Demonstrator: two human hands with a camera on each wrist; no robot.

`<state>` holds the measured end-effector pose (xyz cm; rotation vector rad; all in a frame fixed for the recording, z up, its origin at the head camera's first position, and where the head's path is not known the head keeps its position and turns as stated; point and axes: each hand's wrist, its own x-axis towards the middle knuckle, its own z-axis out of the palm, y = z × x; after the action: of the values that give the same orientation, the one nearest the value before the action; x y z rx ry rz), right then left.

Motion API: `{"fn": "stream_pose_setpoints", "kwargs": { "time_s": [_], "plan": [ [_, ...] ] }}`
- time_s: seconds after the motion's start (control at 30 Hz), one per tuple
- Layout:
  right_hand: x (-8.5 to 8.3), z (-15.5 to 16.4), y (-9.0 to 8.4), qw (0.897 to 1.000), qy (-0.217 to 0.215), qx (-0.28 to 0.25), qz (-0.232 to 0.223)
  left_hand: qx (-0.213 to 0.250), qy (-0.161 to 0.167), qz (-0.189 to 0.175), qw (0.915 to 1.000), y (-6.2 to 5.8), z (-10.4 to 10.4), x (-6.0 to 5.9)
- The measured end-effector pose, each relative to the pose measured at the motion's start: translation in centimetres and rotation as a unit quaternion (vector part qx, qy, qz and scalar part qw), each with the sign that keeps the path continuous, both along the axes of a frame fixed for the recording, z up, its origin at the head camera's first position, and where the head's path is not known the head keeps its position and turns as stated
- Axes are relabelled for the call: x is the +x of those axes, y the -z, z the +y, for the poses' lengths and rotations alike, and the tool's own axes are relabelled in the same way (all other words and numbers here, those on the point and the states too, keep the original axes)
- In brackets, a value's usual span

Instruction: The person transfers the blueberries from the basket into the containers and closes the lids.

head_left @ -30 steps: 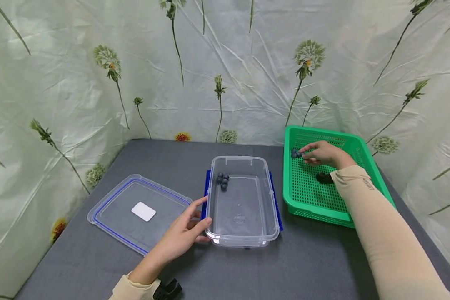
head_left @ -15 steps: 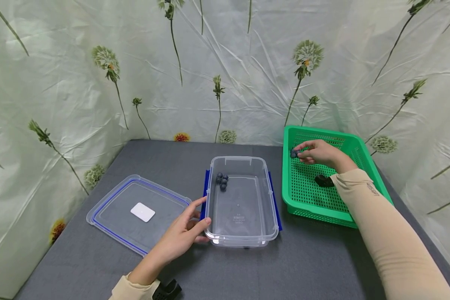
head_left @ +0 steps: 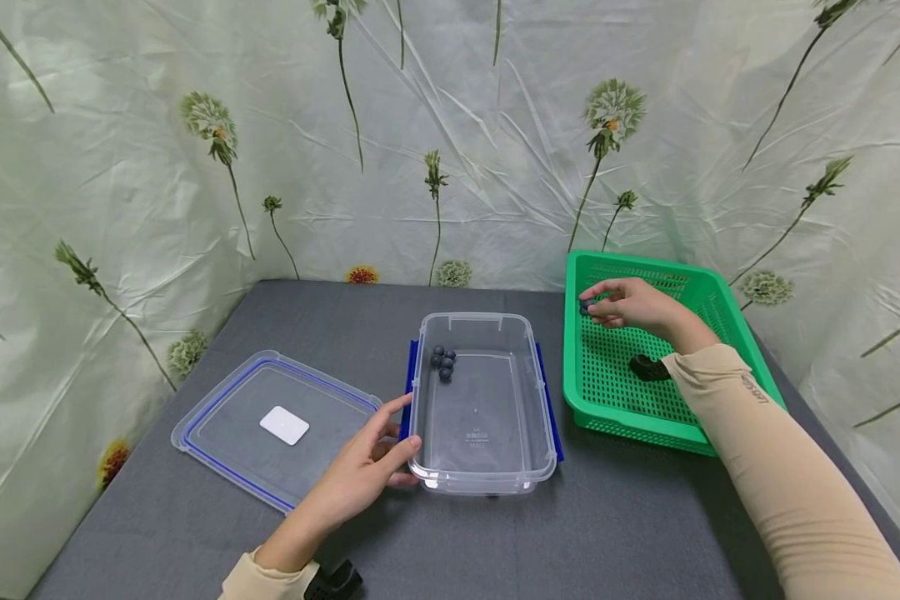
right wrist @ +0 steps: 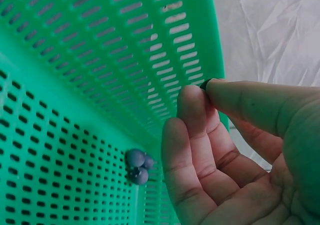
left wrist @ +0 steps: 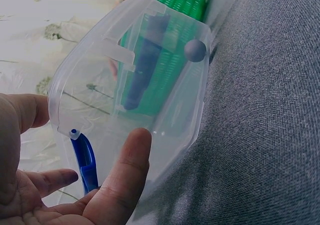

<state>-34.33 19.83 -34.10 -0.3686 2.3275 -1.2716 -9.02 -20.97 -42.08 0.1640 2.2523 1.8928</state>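
Green basket (head_left: 615,392), blueberry (right wrist: 205,84) between fingertips (right wrist: 192,96)

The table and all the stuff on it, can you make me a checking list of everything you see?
Surface: grey table, cloth-like.
Job's things: clear box with four blueberries in a far corner; green basket with more blueberries.
Clutter: clear lid lying flat beside the box; dark thing in the basket, unclear.
Hands: left hand touches the box's near corner; right hand pinches a blueberry over the basket.
Cables: nothing seen.
Surroundings: flowery sheet.
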Motion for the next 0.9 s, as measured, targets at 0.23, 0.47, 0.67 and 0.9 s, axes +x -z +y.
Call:
{"fn": "stream_pose_setpoints", "kwargs": {
  "time_s": [0.23,0.47,0.67,0.9],
  "plan": [
    [0.8,-0.7,-0.6,1.000,-0.014,-0.013,0.010,-0.004,0.000,-0.001,1.0000,-0.1,0.0,0.0],
    [1.4,-1.1,-1.0,0.999,-0.025,-0.008,0.020,-0.006,-0.001,0.000,1.0000,-0.1,0.0,0.0],
    [1.9,-1.8,-1.1,0.999,-0.031,-0.018,0.026,-0.007,-0.001,0.001,1.0000,-0.1,0.0,0.0],
    [2.6,-3.5,-1.6,0.998,-0.051,-0.034,0.027,0.001,0.000,0.000,1.0000,0.0,0.0,0.0]
  ]
}}
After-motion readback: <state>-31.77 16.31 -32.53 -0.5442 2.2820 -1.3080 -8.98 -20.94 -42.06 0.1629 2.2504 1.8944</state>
